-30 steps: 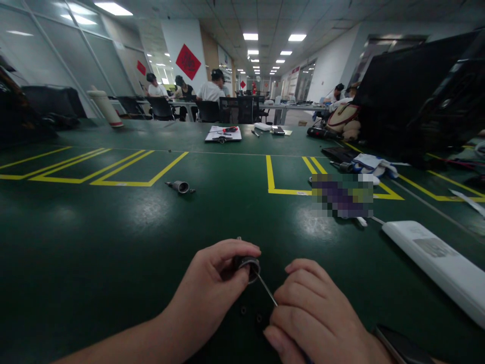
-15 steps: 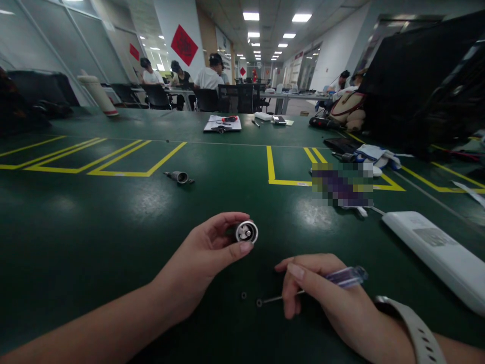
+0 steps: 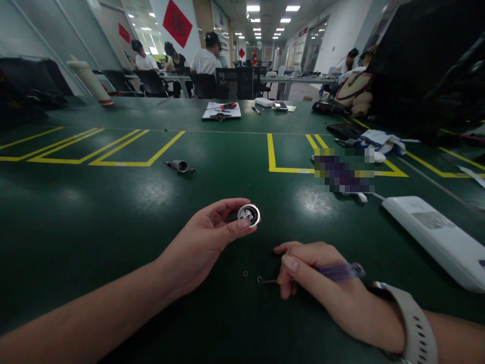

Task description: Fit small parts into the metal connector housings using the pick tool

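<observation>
My left hand [image 3: 206, 240] pinches a small round metal part [image 3: 248, 215] between thumb and fingers, its open face turned toward me, a little above the green table [image 3: 113, 217]. My right hand [image 3: 318, 283] grips a screwdriver [image 3: 337, 271] with a clear purple handle, lying low over the table. Its thin shaft points left, and the tip rests at a small dark ring [image 3: 259, 279] on the table. A second small ring [image 3: 245, 274] lies just left of it. A similar metal part [image 3: 179, 166] lies farther back on the table.
A white power strip [image 3: 432, 237] lies at the right. Yellow tape lines [image 3: 125, 151] mark boxes on the table. A clipboard with tools [image 3: 222, 110], gloves [image 3: 382, 142] and dark bags [image 3: 424, 81] sit farther back. Several people sit at distant desks.
The screwdriver tip left the metal part and my right hand dropped toward the table beside the small rings. My left hand lifted the part and turned its open face toward me.
</observation>
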`<state>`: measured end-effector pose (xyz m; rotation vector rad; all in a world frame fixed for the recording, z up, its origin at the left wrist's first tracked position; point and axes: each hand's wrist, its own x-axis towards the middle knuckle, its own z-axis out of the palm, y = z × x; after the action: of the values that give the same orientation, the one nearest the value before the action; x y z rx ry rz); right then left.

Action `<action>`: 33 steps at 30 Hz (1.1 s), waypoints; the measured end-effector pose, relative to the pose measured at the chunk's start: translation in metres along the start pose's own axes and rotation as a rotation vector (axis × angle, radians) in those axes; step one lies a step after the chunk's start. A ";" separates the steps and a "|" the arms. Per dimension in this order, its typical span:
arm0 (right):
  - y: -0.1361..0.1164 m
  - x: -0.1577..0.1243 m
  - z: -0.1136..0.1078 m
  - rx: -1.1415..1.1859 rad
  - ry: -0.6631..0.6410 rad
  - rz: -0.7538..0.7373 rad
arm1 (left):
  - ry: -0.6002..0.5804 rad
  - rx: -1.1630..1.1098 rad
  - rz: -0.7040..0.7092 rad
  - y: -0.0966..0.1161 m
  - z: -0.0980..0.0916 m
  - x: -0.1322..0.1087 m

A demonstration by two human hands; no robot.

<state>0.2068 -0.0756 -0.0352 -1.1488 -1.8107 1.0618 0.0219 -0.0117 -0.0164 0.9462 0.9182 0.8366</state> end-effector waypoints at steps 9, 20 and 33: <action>0.000 -0.002 0.001 -0.039 0.010 -0.058 | -0.045 -0.051 -0.001 -0.002 0.004 -0.002; -0.008 0.002 -0.002 -0.033 -0.095 -0.021 | -0.059 -0.054 0.037 -0.002 0.001 0.001; -0.003 0.000 -0.002 -0.139 -0.087 -0.208 | -0.078 -0.063 0.019 -0.002 0.000 0.002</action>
<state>0.2082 -0.0759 -0.0318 -0.9807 -2.0492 0.8890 0.0227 -0.0107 -0.0186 0.9273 0.8127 0.8345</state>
